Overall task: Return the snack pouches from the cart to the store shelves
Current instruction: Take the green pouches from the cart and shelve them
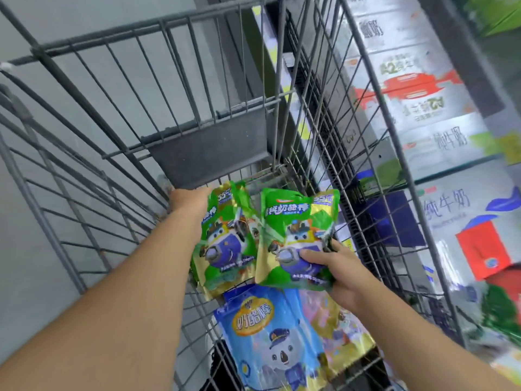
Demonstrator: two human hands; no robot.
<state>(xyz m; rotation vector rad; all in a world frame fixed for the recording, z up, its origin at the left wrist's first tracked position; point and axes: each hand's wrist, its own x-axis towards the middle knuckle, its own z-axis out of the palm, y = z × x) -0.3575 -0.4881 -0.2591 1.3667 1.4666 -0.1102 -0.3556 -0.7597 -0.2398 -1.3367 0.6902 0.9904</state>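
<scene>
While both arms reach down into the wire cart (197,88), each hand has a green pouch.

Right hand (342,270): grips the right green pouch (296,238) at its lower right corner; the thumb lies across the printed front, and the fingers curl behind the pouch's right edge, their tips showing just past it.

Left hand (187,200): mostly hidden behind the left green pouch (225,235); it holds the pouch from the back near the top left, and how the fingers lie cannot be told.

Green pouches: side by side, upright and tilted, edges overlapping in the middle, lifted above the cart's floor.

Blue pouch (270,340): lies flat in the cart, just below the green pair, touched by neither hand.

Pink-and-gold pouch (338,328): lies beside the blue one, partly under it, below the right wrist.

Shelves (439,131): milk cartons stacked just beyond the cart's right wall.
</scene>
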